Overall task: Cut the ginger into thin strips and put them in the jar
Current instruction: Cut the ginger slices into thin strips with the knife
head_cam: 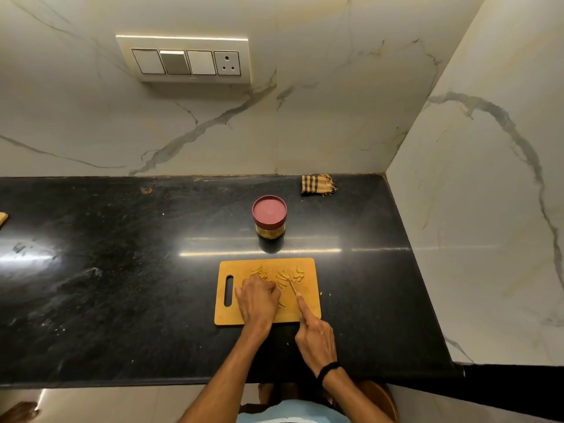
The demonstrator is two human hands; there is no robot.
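Note:
A wooden cutting board (308, 303) lies near the counter's front edge. Several thin ginger strips (287, 276) are scattered on its far half. My left hand (258, 300) rests on the board with fingers curled over ginger pieces; what it holds is hidden. My right hand (314, 337) grips a knife, index finger stretched along the spine; the thin blade (293, 286) points into the strips. A clear jar (269, 219) with a closed red lid stands upright behind the board.
The black stone counter (122, 270) meets marble walls at the back and right. A checked cloth (317, 184) lies in the back right corner. A switch panel (186, 59) is on the wall. A tan object (3, 219) shows at the left edge.

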